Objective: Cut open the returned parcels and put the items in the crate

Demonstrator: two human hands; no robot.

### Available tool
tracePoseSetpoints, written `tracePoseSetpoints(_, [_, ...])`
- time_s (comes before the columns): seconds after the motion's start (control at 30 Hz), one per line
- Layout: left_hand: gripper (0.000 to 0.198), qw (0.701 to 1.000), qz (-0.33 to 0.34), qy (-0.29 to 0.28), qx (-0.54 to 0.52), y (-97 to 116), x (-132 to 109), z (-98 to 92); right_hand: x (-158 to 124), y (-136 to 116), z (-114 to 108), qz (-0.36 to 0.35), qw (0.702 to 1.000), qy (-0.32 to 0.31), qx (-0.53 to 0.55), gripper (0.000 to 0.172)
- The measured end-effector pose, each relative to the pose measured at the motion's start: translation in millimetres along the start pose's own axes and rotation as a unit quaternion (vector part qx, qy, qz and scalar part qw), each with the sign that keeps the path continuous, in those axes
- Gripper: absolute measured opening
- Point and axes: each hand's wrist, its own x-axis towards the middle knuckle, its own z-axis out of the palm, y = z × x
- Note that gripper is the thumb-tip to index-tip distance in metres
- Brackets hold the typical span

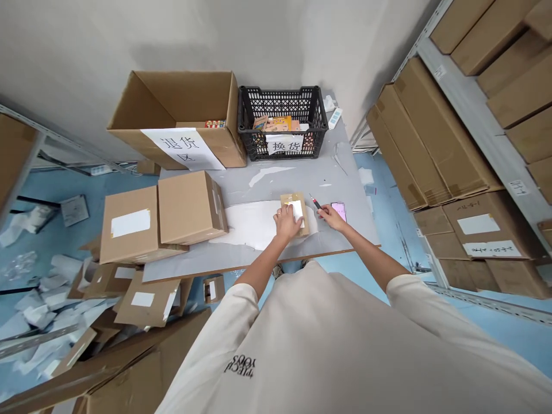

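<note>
A small cardboard box [305, 227] with a white label lies on a white sheet [248, 221] near the front of the table. My left hand [286, 222] grips it from above, fingers bent over its top and partly covering the label. Just right of the box, my right hand [331, 217] is closed around a slim craft knife [316, 203] with a dark and red handle. Its thin tip points up and left, apart from the box. A phone with a pink screen [339, 209] lies on the table right beside my right hand.
Two closed cartons [183, 207] stand at the table's left. Behind are a large open carton [172, 144] and a black plastic crate [282, 150] containing small packages. Shelves of cartons [435, 138] rise on the right. Opened boxes [142, 307] and crumpled packing litter the left floor.
</note>
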Motion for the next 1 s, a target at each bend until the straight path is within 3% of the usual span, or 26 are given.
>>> tracePoseSetpoints(0.13, [0.091,1.0,-0.004,-0.021,0.015,32,-10,16.9,9,-8,-20,0.011,0.999,0.048,-0.011,0.043])
tracePoseSetpoints(0.23, [0.102,0.998,0.024,-0.049,0.039,38,-16,21.9,11,-10,-21,0.004,0.998,0.053,-0.019,0.045])
tracePoseSetpoints(0.47, [0.113,0.959,0.193,-0.186,0.097,-2,-15,-5.8,1,-12,-4,-0.013,0.999,0.039,-0.005,0.04])
tracePoseSetpoints(0.6, [0.104,0.952,0.225,-0.185,0.098,-21,-15,-19.3,-10,-12,12,0.021,0.999,0.005,0.029,0.044])
tracePoseSetpoints(0.77, [0.071,0.966,0.209,-0.13,0.074,-19,-20,-15.2,-26,-14,26,0.049,0.992,-0.066,0.096,0.047])
tracePoseSetpoints(0.87, [0.064,0.968,0.205,-0.124,0.076,-15,-22,-10.5,-31,-14,16,0.059,0.99,-0.093,0.086,0.042])
tracePoseSetpoints(1.0, [0.066,0.969,0.192,-0.132,0.082,-12,-19,-7.5,-27,-11,-17,0.055,0.995,-0.079,-0.014,0.037])
